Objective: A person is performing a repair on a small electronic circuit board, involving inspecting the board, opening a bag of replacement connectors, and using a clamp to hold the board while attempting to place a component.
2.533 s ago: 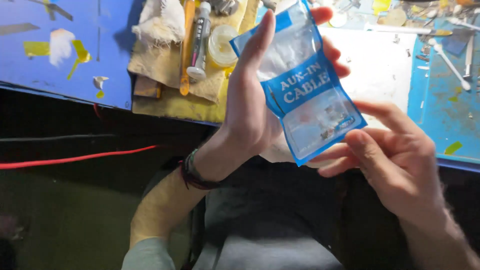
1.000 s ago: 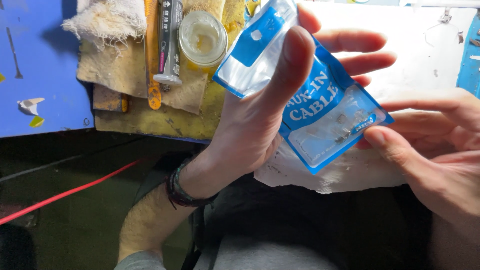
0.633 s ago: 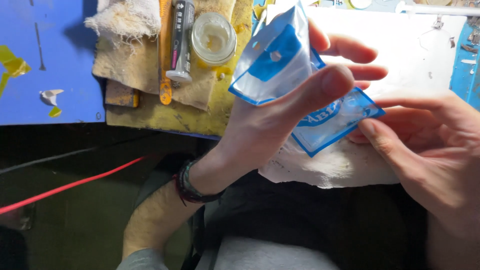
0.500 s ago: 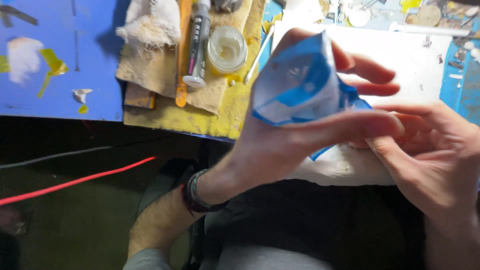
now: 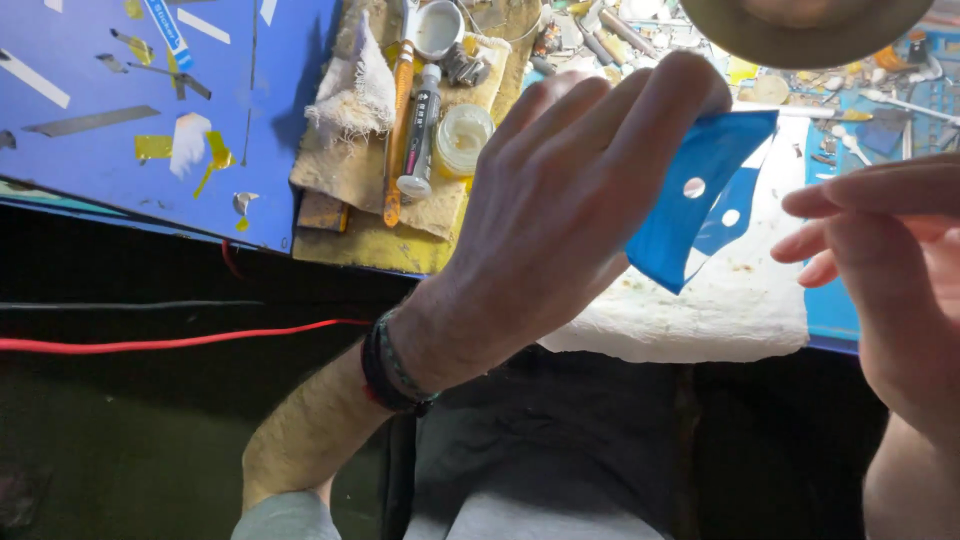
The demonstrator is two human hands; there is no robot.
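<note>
My left hand (image 5: 560,210) grips a blue plastic cable pouch (image 5: 700,200) by its top, with the back of the hand toward the camera. The pouch is bent, showing its blue header with two punched holes, and it hangs over a white cloth (image 5: 720,310) on the bench. A dark bracelet sits on my left wrist. My right hand (image 5: 890,270) is off to the right, fingers spread and pointing left, apart from the pouch and holding nothing.
A blue work mat (image 5: 150,110) with tape scraps covers the bench at left. A yellow stained pad (image 5: 400,170) carries a rag, an orange tool, a tube and a small jar (image 5: 462,138). A red cable (image 5: 160,340) runs below the bench edge. Small tools clutter the far right.
My left hand has turned the pouch over and bent it, so its blue header faces up. My right hand has let go and drawn away to the right.
</note>
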